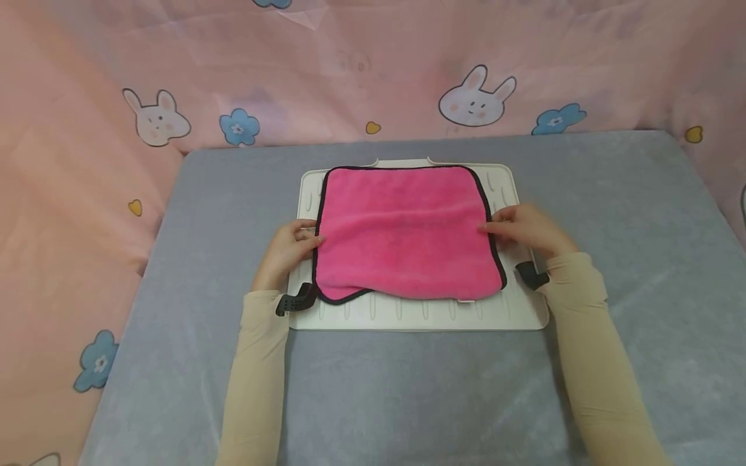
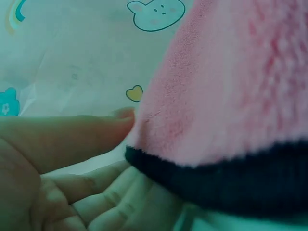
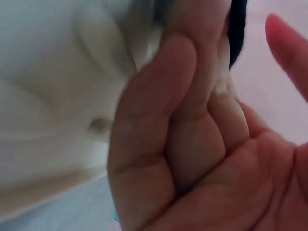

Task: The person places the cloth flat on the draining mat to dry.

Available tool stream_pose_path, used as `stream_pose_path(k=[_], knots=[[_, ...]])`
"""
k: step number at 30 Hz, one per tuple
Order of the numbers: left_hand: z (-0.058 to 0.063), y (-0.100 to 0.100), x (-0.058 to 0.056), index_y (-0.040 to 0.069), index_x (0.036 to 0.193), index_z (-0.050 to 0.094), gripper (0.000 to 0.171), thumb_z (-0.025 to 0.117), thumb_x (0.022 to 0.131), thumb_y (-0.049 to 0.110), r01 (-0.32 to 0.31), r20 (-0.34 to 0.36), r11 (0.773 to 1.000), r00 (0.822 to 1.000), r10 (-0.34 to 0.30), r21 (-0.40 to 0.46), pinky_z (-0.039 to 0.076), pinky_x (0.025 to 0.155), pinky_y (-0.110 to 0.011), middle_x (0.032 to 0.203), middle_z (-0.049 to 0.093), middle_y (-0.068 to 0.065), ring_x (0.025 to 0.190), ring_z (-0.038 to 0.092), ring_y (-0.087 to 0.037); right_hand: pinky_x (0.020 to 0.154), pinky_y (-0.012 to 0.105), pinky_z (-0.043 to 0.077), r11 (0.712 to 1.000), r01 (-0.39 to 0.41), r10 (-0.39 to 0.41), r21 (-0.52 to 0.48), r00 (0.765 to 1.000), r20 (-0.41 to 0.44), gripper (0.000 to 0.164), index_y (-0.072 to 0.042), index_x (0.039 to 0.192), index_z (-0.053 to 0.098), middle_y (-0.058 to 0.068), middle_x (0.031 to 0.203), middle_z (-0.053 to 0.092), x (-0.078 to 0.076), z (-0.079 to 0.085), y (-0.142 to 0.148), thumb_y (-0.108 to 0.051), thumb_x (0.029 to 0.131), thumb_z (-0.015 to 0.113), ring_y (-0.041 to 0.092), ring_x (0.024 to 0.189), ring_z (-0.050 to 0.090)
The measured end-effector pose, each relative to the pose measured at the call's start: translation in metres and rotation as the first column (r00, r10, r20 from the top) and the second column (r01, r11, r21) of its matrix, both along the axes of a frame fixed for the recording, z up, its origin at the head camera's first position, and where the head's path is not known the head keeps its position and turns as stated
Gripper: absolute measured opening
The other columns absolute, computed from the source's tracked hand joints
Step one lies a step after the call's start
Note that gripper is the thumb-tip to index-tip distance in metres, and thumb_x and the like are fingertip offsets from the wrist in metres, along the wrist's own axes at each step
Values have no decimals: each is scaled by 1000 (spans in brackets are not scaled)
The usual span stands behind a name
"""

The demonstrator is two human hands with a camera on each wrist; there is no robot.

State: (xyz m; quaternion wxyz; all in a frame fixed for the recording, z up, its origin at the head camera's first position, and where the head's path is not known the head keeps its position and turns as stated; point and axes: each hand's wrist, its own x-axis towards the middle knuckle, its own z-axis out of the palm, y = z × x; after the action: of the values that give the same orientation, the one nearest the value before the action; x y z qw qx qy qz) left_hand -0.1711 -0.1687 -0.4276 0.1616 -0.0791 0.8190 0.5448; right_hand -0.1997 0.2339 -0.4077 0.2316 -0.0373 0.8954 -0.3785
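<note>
A bright pink plush towel (image 1: 408, 233) with a black bound edge lies over a white ribbed tray (image 1: 384, 316). Its front left corner is turned and shows the black binding. At the towel's left edge my left hand (image 1: 285, 251) holds the cloth, thumb on top and fingers beneath; the left wrist view shows the thumb (image 2: 96, 137) against the pink pile (image 2: 178, 110). My right hand (image 1: 531, 228) holds the opposite edge with the thumb on top. In the right wrist view its fingers (image 3: 144, 130) curl under the black border (image 3: 237, 33), their tips partly hidden.
The tray rests on a table with a grey cloth (image 1: 408, 395). Behind and to the left hangs a pink curtain (image 1: 326, 77) printed with rabbits and flowers. Black wrist mounts (image 1: 298, 299) sit on both sleeves, close to the tray.
</note>
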Motion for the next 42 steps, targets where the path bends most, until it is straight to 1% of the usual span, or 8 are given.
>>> stream_pose_path(k=[6,10,14,17,24,28,34,42], knots=[[3,-5,16,-10,126,45,45,63,89,8,104,32,994,994,-103,-41,52,67,-23,99,66,-21,63,62,-6,53,28,35,996,-61,63,-59,997,35,31,-2,76,58,1,60,48,28,-3,6,-29,90,65,13,58,43],[5,-6,26,-7,118,49,39,66,88,11,215,65,972,976,-209,-92,50,64,-22,85,67,-8,63,60,-6,56,26,34,992,-88,92,-91,995,39,28,0,85,61,0,63,51,47,-4,11,-27,89,65,10,61,42],[7,-6,33,-1,91,49,22,68,86,10,261,63,962,964,-257,-81,45,57,-20,65,52,5,57,50,-5,64,24,39,986,-106,120,-128,987,103,30,1,94,61,4,73,63,64,-4,14,-28,89,66,10,69,52],[8,-7,37,3,80,43,27,69,84,8,278,51,957,960,-275,-76,42,53,-20,59,41,5,53,44,-7,67,23,42,977,-133,154,-165,981,121,31,3,99,59,7,81,66,71,-5,16,-24,87,69,11,75,58],[6,-10,42,-4,99,44,31,69,81,-1,312,63,948,947,-315,59,54,59,-27,67,55,-2,59,58,-10,52,21,37,948,-209,229,-239,972,55,25,3,87,55,-1,69,55,77,-8,18,-11,81,74,4,60,45],[4,-13,43,-7,109,41,36,67,83,-4,289,63,948,952,-299,133,55,62,-28,77,64,-6,63,62,-11,44,23,30,938,-230,240,-258,971,8,20,0,79,53,-4,63,49,79,-9,19,-10,85,69,4,54,36],[6,-20,45,-8,119,40,45,66,82,-5,238,50,951,966,-252,198,55,67,-29,82,66,-9,69,63,-12,49,29,37,934,-242,229,-262,970,-79,14,-1,83,53,7,67,51,79,-10,24,-9,94,57,15,59,46],[5,-19,44,-8,113,40,39,65,83,-5,287,80,937,948,-307,197,54,62,-25,72,63,-4,61,61,-10,59,28,43,943,-183,179,-279,983,-39,12,1,91,51,7,77,55,80,-7,26,-9,96,54,17,70,50]])
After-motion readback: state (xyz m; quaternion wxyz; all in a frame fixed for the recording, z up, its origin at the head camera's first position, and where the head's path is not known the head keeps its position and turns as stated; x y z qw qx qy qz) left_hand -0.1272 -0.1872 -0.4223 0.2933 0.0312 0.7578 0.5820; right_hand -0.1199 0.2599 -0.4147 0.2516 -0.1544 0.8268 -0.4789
